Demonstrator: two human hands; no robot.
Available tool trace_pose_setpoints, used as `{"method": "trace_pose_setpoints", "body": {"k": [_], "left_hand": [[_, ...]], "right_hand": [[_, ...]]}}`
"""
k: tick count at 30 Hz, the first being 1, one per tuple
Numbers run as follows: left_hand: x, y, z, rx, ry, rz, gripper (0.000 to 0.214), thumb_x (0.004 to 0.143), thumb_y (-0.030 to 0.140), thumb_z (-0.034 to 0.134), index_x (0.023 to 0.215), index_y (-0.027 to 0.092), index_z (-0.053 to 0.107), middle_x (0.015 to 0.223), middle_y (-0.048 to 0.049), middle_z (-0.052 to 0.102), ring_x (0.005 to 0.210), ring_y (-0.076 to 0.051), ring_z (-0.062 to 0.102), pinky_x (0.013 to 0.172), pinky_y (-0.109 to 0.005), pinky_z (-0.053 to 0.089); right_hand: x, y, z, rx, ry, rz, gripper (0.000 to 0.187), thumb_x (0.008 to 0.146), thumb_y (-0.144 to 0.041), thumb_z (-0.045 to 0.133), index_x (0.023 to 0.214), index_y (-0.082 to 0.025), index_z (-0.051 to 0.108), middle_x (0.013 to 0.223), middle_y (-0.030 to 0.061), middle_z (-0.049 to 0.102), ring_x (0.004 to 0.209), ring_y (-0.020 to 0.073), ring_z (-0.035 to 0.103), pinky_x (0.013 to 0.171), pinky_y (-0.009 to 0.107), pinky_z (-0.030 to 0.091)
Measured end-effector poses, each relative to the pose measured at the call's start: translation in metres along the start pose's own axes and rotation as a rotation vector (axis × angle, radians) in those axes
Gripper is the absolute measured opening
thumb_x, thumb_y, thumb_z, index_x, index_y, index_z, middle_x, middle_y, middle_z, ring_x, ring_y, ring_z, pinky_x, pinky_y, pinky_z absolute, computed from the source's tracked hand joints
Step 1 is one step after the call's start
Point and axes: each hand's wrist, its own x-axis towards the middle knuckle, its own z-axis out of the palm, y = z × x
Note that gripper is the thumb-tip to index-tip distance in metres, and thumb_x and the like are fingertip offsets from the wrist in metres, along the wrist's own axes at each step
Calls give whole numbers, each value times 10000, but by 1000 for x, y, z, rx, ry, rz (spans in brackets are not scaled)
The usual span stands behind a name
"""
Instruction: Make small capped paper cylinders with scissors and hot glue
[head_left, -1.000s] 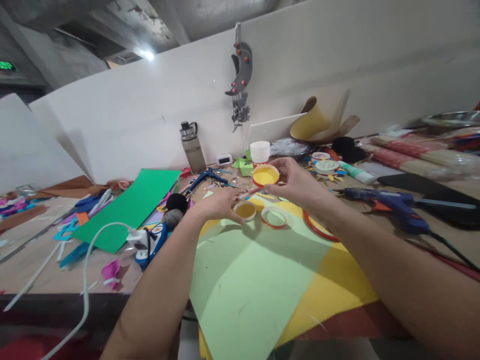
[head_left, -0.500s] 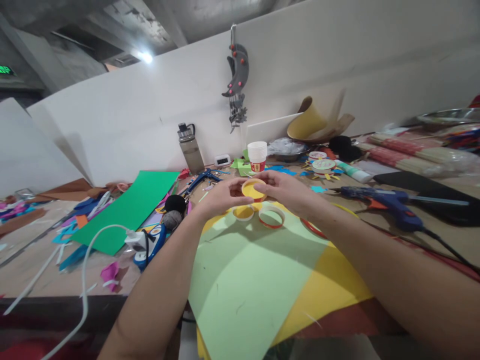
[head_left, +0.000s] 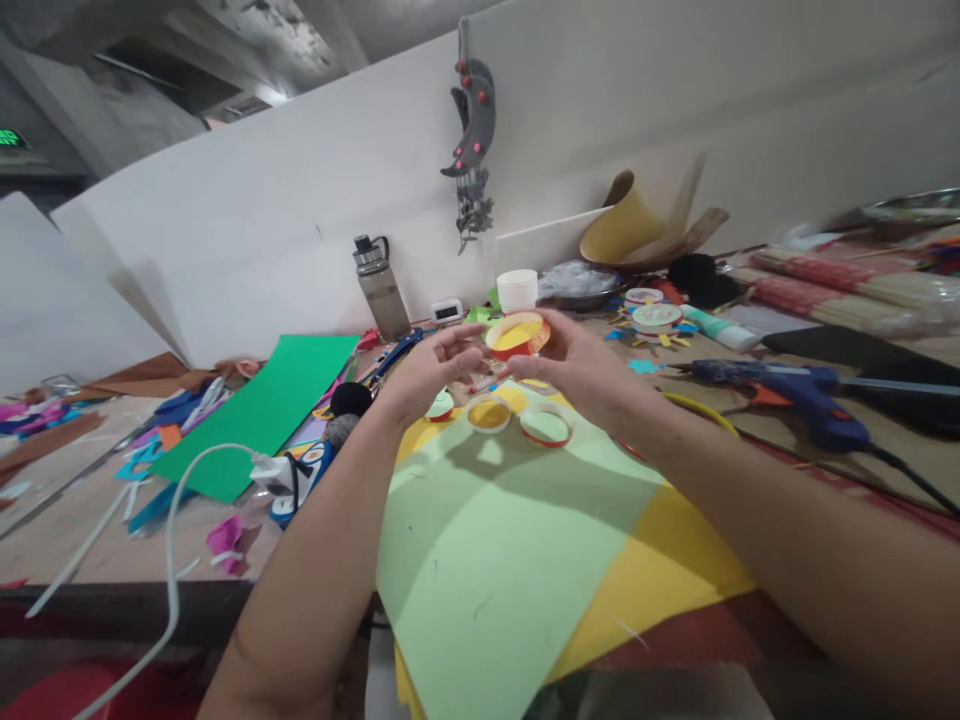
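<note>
My right hand [head_left: 581,365] grips a short paper-cup ring [head_left: 517,338], red outside with yellow inside, raised above the table and tilted towards me. My left hand [head_left: 442,368] is just left of the ring, its fingers apart and holding nothing; whether a fingertip touches the ring I cannot tell. Below the hands, a cut cup ring with a yellow inside [head_left: 488,414] and a red-edged ring [head_left: 546,426] rest on the light green sheet [head_left: 510,540]. A small green-topped round piece [head_left: 441,405] lies under my left hand.
A blue glue gun [head_left: 795,395] lies at the right. Stacked paper cups [head_left: 517,291] stand behind my hands, with a water bottle [head_left: 381,290] near the wall. At the left are a green sheet [head_left: 262,410] and a power strip with a white cable [head_left: 169,580]. Yellow sheet [head_left: 667,560] shows beneath the light green.
My right hand has lifted the ring and tipped it so its red side shows. My left hand has come away from it, opening its fingers. The view has shifted slightly.
</note>
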Motion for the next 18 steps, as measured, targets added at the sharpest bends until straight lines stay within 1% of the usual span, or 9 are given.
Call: {"method": "trace_pose_setpoints", "body": {"k": [2,4,6,7,9,11,14,16,18], "left_hand": [[-1,3,-6,159,92,-24,623,790,519,678,1285,152,590,1167,-147,687,967,-211,653,778,-304,495],[-3,7,-14,405,158,-57,512,762,475,705,1154,149,663,1097,-118,709,941,-204,649,796,-308,491],[-6,10,-24,697,101,-111,374,736,436,713,993,164,718,961,-77,726,859,-195,644,767,-304,481],[-8,11,-30,809,-4,-157,334,714,416,722,948,177,732,910,-58,726,821,-189,640,740,-293,473],[-11,12,-38,953,-202,-252,354,672,392,736,973,205,746,909,-42,720,797,-188,637,695,-273,458],[-12,9,-44,989,-294,-257,444,645,334,746,1075,228,724,1001,-46,717,888,-205,641,725,-264,461],[-10,-1,-46,1076,-350,-259,642,569,221,780,1201,233,671,1107,-73,703,971,-244,626,821,-300,464],[-8,-8,-47,1174,-317,-292,685,569,195,778,1242,222,651,1191,-113,675,1056,-288,600,887,-346,451],[-7,-14,-48,1199,-309,-297,677,585,186,766,1250,231,647,1232,-119,658,1119,-298,572,927,-350,435]], "right_hand": [[2,-3,-6,31,66,-32,465,693,-309,772,1116,-256,586,1087,28,694,1015,224,660,815,361,576],[4,-5,-11,33,94,-38,474,672,-308,782,1102,-267,587,1082,27,694,1024,236,657,781,359,582],[5,-6,-14,-40,89,6,530,650,-310,804,1126,-281,573,1066,33,702,1008,248,665,773,375,579],[5,-6,-14,-93,65,41,564,642,-316,813,1146,-286,560,1046,37,709,990,253,672,772,385,574],[2,-7,-13,-212,-82,110,609,652,-326,809,1192,-283,532,1008,39,722,954,250,682,779,386,561],[-4,-10,-10,-364,-343,144,600,682,-341,782,1223,-263,536,983,38,727,906,233,685,766,356,546],[-14,-17,-2,-604,-726,172,583,710,-386,755,1247,-234,584,969,38,724,828,206,674,717,302,515],[-20,-19,3,-711,-848,193,621,706,-448,758,1267,-231,604,943,39,721,782,200,661,671,284,491],[-24,-20,9,-780,-885,185,675,716,-499,742,1316,-228,593,920,42,713,747,198,642,640,280,468]]}}
